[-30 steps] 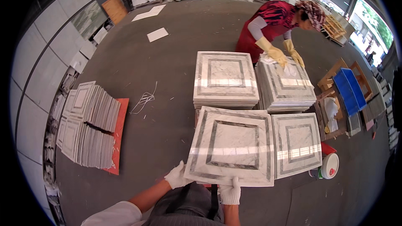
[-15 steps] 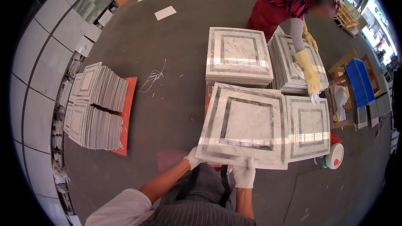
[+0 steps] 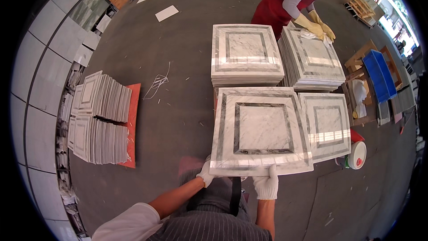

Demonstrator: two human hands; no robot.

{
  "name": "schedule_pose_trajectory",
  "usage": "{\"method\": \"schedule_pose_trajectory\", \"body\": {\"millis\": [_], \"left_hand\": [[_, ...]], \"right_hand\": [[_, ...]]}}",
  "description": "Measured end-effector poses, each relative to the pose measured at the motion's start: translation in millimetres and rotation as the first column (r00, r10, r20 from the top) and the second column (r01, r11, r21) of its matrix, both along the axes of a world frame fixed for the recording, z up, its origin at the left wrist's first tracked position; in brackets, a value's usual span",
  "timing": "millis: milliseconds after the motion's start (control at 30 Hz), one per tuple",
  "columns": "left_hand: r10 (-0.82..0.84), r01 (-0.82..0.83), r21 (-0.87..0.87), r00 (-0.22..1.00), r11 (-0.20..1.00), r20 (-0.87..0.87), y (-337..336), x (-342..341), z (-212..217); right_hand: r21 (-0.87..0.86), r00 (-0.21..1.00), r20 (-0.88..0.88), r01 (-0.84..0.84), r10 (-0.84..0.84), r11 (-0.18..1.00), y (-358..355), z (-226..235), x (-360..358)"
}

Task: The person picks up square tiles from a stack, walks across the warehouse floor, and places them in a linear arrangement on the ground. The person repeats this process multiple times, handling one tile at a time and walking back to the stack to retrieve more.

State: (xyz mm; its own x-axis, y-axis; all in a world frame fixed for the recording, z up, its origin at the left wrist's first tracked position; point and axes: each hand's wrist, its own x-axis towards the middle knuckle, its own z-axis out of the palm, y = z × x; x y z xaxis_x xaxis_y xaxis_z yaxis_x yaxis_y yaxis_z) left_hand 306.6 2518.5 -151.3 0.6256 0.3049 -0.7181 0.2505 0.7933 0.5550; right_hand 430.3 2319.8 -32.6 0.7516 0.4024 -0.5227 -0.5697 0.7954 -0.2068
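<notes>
Grey workshop floor (image 3: 178,62). Your gloved left hand (image 3: 206,174) and right hand (image 3: 266,184) both clench the near edge of the marble inlay tile (image 3: 261,129); it extends flat ahead of your fingers, atop its stack.

Head camera looks steeply down, close above the hands (image 3: 236,178).

Slab (image 3: 261,129) nearest person, second slab (image 3: 327,125) just right. Two stacks (image 3: 245,56) (image 3: 312,60) behind them. Upright tiles (image 3: 100,118) on floor (image 3: 178,62) far left. Crates (image 3: 376,85) far right.
</notes>
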Motion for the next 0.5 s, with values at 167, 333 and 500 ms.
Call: {"method": "schedule_pose_trajectory", "body": {"millis": [167,333,500], "left_hand": [[-0.125,0.137,0.132,0.988,0.982,-0.089,15.2,-0.6,29.2],[-0.127,0.325,0.476,0.907,0.817,-0.4,88.7,-24.7,79.0],[-0.298,0.496,0.46,0.849,0.737,-0.437,175.5,-44.4,109.2]], "right_hand": [[0.029,0.999,0.006,-0.051,0.051,0.998,3.5,19.5,2.6],[-0.159,0.999,0.004,0.032,-0.032,0.987,3.5,18.4,-1.2],[-0.01,0.995,-0.093,-0.018,0.017,1.0,-19.5,-18.1,-2.7]]}}
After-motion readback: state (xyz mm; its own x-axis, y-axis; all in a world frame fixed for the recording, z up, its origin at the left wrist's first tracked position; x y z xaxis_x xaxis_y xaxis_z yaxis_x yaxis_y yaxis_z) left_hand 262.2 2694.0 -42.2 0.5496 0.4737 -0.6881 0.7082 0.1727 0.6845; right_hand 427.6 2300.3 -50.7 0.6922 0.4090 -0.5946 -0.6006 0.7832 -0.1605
